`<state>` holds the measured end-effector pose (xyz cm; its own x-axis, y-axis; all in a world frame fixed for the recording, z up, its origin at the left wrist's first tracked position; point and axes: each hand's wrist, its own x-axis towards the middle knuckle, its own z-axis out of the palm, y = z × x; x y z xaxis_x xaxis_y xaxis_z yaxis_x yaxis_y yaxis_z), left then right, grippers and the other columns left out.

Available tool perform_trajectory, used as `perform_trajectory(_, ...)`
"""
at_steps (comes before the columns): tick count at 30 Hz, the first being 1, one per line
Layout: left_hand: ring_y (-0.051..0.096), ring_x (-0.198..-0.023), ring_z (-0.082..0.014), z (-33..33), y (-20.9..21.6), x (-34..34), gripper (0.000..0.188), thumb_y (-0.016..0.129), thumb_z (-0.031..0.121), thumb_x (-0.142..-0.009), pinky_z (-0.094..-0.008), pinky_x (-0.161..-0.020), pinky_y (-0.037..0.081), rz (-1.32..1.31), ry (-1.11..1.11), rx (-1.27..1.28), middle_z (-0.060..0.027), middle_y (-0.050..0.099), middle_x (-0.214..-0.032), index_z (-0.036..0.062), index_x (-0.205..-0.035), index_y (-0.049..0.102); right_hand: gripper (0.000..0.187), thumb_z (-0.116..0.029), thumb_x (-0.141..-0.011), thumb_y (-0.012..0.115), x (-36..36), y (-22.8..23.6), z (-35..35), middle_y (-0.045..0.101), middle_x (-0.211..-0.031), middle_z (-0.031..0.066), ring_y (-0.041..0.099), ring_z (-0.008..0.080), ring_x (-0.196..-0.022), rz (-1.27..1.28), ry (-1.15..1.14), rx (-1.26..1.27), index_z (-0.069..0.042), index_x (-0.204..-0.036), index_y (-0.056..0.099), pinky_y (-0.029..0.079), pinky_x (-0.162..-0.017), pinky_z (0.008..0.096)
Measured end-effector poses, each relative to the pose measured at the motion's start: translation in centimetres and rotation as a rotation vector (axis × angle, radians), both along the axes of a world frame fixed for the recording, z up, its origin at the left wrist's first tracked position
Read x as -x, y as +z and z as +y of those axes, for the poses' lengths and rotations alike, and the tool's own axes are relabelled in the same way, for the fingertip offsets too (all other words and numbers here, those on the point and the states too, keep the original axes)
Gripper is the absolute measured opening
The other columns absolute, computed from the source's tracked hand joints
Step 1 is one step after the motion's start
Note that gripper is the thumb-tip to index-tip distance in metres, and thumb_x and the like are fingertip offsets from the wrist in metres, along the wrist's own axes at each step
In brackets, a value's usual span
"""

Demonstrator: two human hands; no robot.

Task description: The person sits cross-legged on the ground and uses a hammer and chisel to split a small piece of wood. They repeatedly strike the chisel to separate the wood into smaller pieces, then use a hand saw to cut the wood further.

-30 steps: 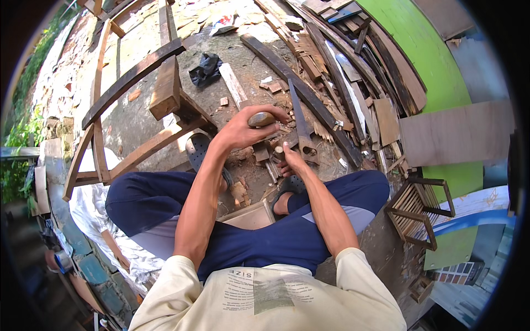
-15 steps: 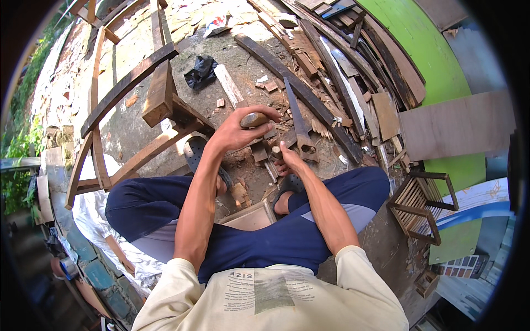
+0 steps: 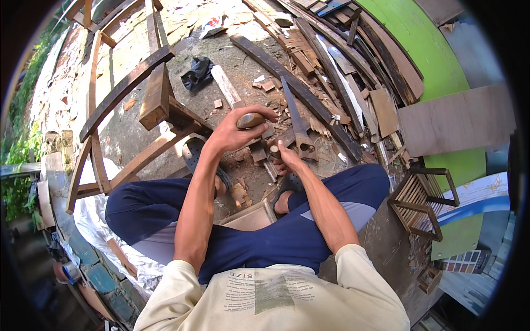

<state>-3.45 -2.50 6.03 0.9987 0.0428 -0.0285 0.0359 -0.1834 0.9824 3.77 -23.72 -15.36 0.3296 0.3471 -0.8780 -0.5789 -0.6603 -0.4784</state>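
Observation:
My left hand (image 3: pixel 226 135) is closed around a rounded brown wooden piece (image 3: pixel 250 121) whose smooth end shows between thumb and fingers; the rest of it is hidden. Close by on the right, my right hand (image 3: pixel 290 159) grips a short wooden handle (image 3: pixel 274 149) with a pale round end facing up. Its lower part is hidden, so I cannot tell which tool it belongs to. Beneath and between the hands lie a dark wood block (image 3: pixel 257 153) and a narrow strip of wood (image 3: pixel 270 170). A handsaw (image 3: pixel 295 113) rests on the ground just beyond my right hand.
A wooden frame (image 3: pixel 152 105) stands at the left. Long dark beam (image 3: pixel 281 71) and stacked boards (image 3: pixel 353 71) lie at the far right. A black plastic bag (image 3: pixel 197 73) sits ahead. A slatted wooden rack (image 3: pixel 422 201) is at the right; a shallow box (image 3: pixel 251 218) lies between my legs.
Both hands keep nearly the same pose and grip. The surroundings have shifted slightly in the picture, mostly a little to the left at the far side.

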Motion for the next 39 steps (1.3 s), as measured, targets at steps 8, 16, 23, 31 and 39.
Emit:
perform_trajectory(8,0.067,-0.11,-0.0177,-0.2,0.2,0.0,0.026,0.068,0.004,-0.091,-0.0359,-0.102,0.051,-0.003,0.006,0.002,-0.0048,0.074,-0.112,0.0082,-0.117,0.071,0.08,-0.077,-0.097,0.03,-0.1,-0.3,0.1,0.067,-0.094,0.01,0.063,0.0197,-0.07,-0.013,0.017,0.012,-0.014,-0.138,0.057,0.056,-0.054,0.0379)
perform_trajectory(16,0.066,-0.105,-0.0165,-0.2,-0.8,-0.1,0.022,0.069,0.005,-0.09,-0.0339,-0.097,0.051,-0.036,-0.004,0.002,-0.0047,0.073,-0.108,0.0067,-0.111,0.071,0.078,-0.077,-0.096,0.035,-0.3,0.0,-0.2,0.066,-0.097,0.0114,0.063,0.0206,-0.075,0.051,-0.033,0.018,-0.013,-0.133,0.059,0.057,-0.057,0.0384)
perform_trajectory(23,0.064,-0.097,-0.0144,-0.3,-2.3,-0.5,0.018,0.069,0.004,-0.087,-0.0313,-0.092,0.05,-0.077,-0.055,-0.003,-0.0049,0.072,-0.1,0.0037,-0.105,0.068,0.036,-0.028,-0.092,0.073,-0.7,-2.9,1.3,0.061,-0.095,0.0132,0.065,0.0234,-0.085,0.225,-0.438,-0.039,-0.003,-0.113,0.058,0.065,-0.071,0.0376)
perform_trajectory(31,0.063,-0.097,-0.0134,0.0,-2.2,-1.1,0.013,0.069,0.006,-0.089,-0.0315,-0.092,0.049,-0.108,-0.107,-0.006,-0.0028,0.07,-0.099,0.0047,-0.101,0.068,0.013,0.002,-0.086,0.059,-2.1,1.1,-1.7,0.057,-0.081,0.0135,0.06,0.02,-0.057,0.374,-0.753,-0.05,0.003,-0.095,0.05,0.057,-0.049,0.0283)
perform_trajectory(39,0.069,-0.092,-0.0186,-0.2,-3.4,-2.0,0.022,0.075,0.017,-0.086,-0.0348,-0.084,0.055,-0.003,-0.025,0.005,-0.0083,0.076,-0.098,0.0069,-0.105,0.074,0.045,0.006,-0.084,0.06,0.8,18.9,-4.1,0.058,-0.086,0.0068,0.059,0.0138,-0.061,-0.549,-0.447,-0.579,0.003,-0.128,0.05,0.051,-0.05,0.0271)
